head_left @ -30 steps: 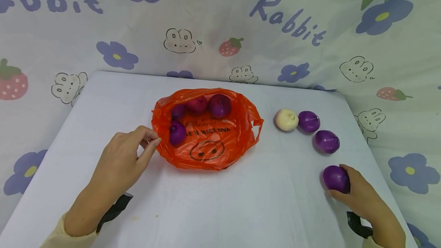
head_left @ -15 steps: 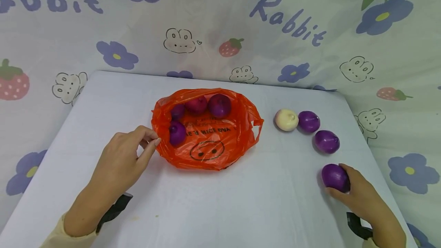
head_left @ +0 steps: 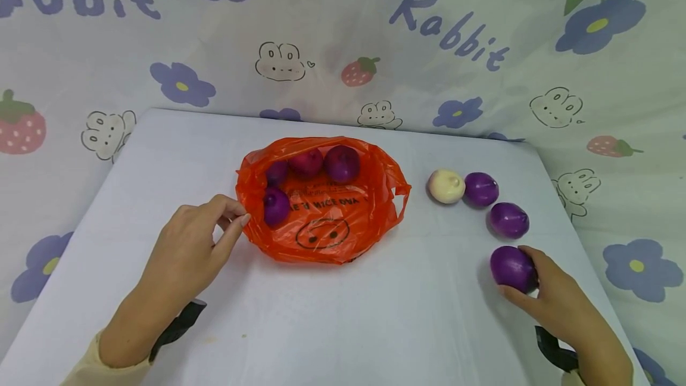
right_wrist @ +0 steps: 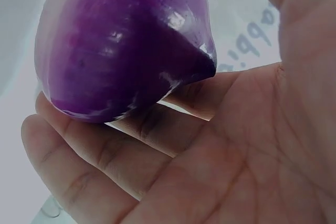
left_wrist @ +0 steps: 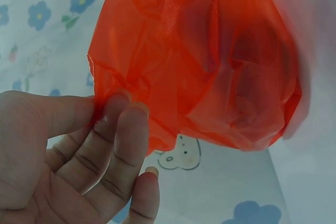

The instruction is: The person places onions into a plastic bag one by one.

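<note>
A pale cloth (head_left: 321,22) printed with flowers, rabbits and strawberries hangs at the far side, with the bench (head_left: 402,314) in front of it. Left of centre on the bench sits an orange plastic bag (head_left: 372,213), its wide mouth up and a loop handle at its right. Only the head view looks inside, at dark lettering, a printed snout and four purple onions (head_left: 342,164) along the far and left walls; the left wrist view gives the creased outer wall, darker shapes showing dimly through it. The left hand (head_left: 193,249) pinches the bag's left rim between thumb and fingertips; that wrist view adds the little finger, standing apart from the plastic. Near the bench's right edge, the right hand (head_left: 560,296) is partly spread, thumb and fingers curved round a gripped onion (head_left: 513,268). The right wrist view alone shows this onion's dark pointed tip turned toward the palm; whether it touches the bench is hard to tell. Farther off, right of the bag, lie a cream onion (head_left: 446,187), a purple one (head_left: 481,189) just beside it, and another purple one (head_left: 509,220) slightly nearer. Each wrist wears a black strap (head_left: 178,329), absent from both wrist views.
</note>
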The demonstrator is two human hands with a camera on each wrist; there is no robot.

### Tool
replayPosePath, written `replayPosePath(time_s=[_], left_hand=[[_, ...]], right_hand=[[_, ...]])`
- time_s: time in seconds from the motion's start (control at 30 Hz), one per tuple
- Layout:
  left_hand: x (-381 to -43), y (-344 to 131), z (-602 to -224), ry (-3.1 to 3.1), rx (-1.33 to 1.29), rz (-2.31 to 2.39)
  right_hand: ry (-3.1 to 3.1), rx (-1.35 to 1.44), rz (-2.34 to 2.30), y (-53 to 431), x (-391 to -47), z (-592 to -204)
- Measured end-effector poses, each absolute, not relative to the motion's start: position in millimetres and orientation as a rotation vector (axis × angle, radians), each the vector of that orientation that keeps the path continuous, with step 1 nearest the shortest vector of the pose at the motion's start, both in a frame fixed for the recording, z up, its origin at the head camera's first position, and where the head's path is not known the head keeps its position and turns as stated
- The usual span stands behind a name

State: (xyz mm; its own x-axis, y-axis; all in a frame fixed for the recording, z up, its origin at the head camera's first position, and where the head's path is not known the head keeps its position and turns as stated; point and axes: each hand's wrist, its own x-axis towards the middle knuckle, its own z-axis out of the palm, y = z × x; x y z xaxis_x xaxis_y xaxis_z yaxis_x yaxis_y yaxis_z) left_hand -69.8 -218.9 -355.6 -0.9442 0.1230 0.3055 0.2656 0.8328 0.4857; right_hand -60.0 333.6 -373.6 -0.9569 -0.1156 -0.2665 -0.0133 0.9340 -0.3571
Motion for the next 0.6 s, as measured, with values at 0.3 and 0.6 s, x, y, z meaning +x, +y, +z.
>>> replayPosePath(time_s=[0.3,0.6], left_hand=[[-70.1,-218.5,-354.4,-2.752,-0.305,-0.785],[-69.1,-218.6,-354.1,-2.772,-0.291,-0.788]], right_hand=[[2.845,-0.194,-0.526,314.1,-63.8,-361.0],[2.848,-0.225,-0.562,293.2,-69.0,-351.7]])
